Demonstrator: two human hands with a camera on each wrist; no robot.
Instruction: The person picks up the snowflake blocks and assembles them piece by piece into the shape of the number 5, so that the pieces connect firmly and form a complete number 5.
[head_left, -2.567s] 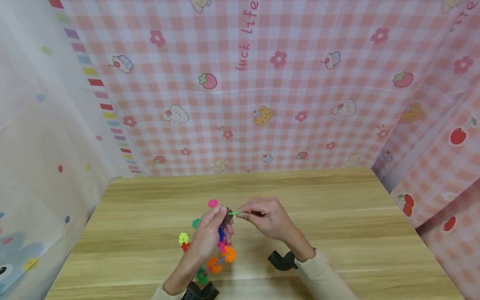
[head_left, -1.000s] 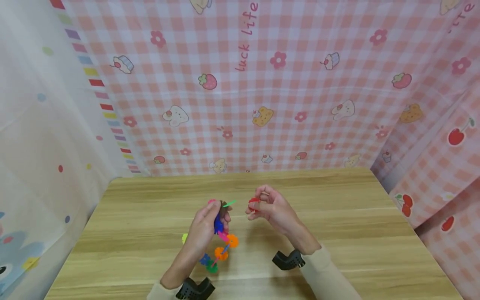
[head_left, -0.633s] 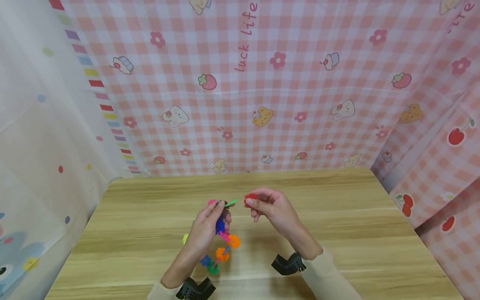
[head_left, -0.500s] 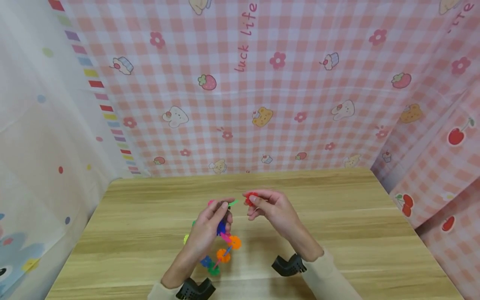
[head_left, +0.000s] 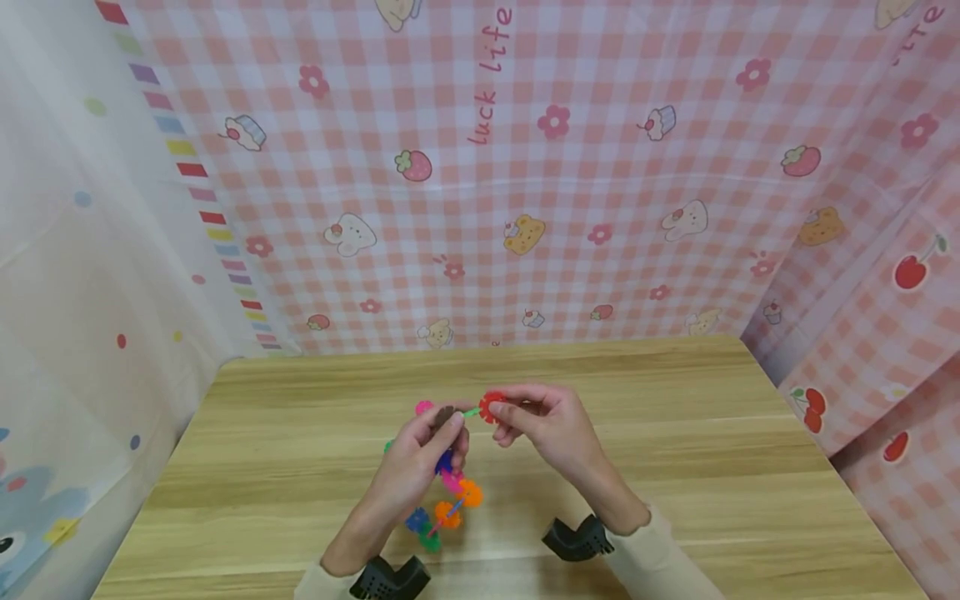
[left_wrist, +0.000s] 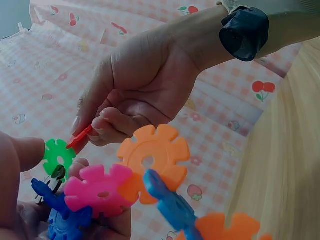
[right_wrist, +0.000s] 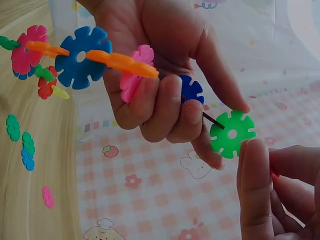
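My left hand [head_left: 412, 462] holds a chain of plastic snowflake discs. A brown disc [head_left: 447, 414] sits at its fingertips, with a green disc [right_wrist: 241, 123] slotted on and standing out to the right. Between thumb and fingers my right hand [head_left: 555, 429] pinches a red disc [head_left: 489, 407], its edge right at the green disc's rim. Below the left hand the chain hangs on through a dark blue disc [right_wrist: 194, 90], a pink disc [left_wrist: 95, 187], an orange disc [left_wrist: 172, 150] and several more. The left palm hides part of it.
On the wooden table [head_left: 675, 467] beyond the left hand lie loose discs: a pink disc [right_wrist: 47, 197], a green disc [right_wrist: 13, 128] and others. Black wrist cameras [head_left: 577, 538] sit on both wrists. A checked curtain [head_left: 637, 275] stands behind the table.
Earlier the right hand was at the green disc, then stood apart with the red disc in its fingers. It has since turned that disc and moved left to the green disc's edge.
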